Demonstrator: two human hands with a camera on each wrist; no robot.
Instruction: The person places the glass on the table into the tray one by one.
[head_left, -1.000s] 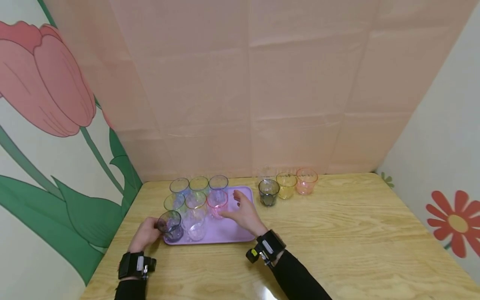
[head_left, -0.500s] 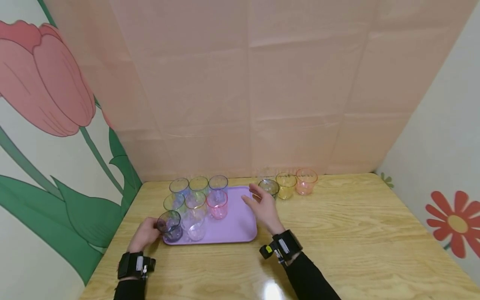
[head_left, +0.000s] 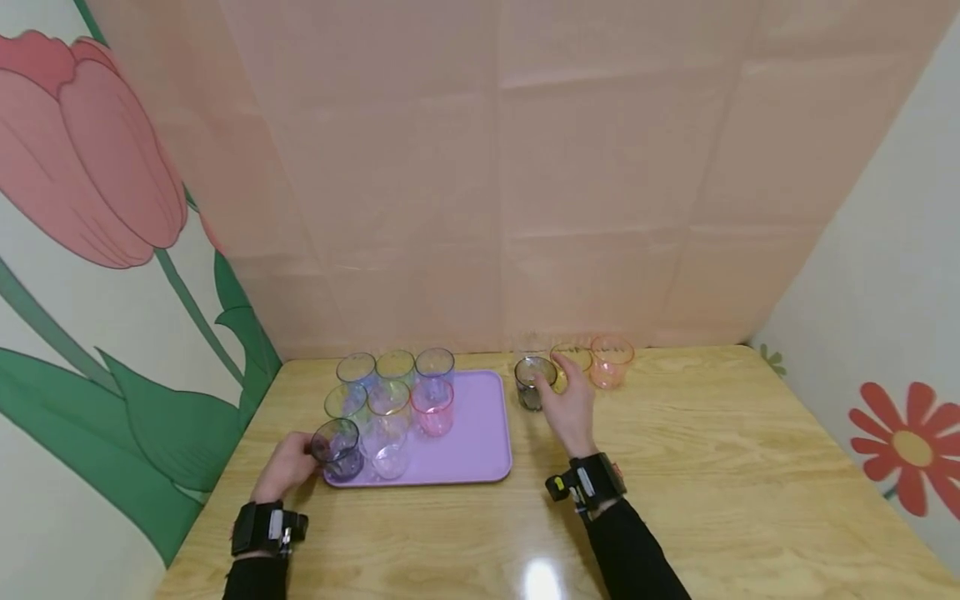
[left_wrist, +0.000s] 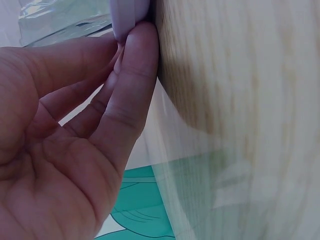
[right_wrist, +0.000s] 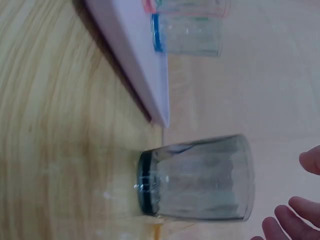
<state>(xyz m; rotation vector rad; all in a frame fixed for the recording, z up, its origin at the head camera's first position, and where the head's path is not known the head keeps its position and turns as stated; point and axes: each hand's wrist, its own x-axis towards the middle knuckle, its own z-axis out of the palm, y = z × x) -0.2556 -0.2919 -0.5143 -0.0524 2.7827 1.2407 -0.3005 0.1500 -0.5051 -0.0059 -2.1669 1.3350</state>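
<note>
My left hand (head_left: 287, 467) pinches the left edge of the purple tray (head_left: 480, 442); in the left wrist view, thumb and fingers meet on the tray's rim (left_wrist: 123, 20). A dark grey glass (head_left: 337, 454) stands on the tray right beside those fingers. My right hand (head_left: 572, 414) is over the table, right of the tray, with thumb and fingers spread apart. Near its thumb stands another dark grey glass (head_left: 527, 393), upright; in the right wrist view the fingers (right_wrist: 287, 220) are apart from this glass (right_wrist: 200, 182). A yellow glass (head_left: 587, 360) is partly hidden behind the right hand.
Several tinted glasses stand in rows on the tray's left part, including a pink one (head_left: 432, 412) and a clear one (head_left: 387, 454). A pinkish-orange glass (head_left: 611, 367) stands right of the yellow one, near the table's back edge. A pink sheet (head_left: 495, 208) covers the back wall.
My right hand has moved right, from beside the pink glass on the tray, past the tray's edge, to beside the dark grey glass on the table. The left hand has kept its place.
</note>
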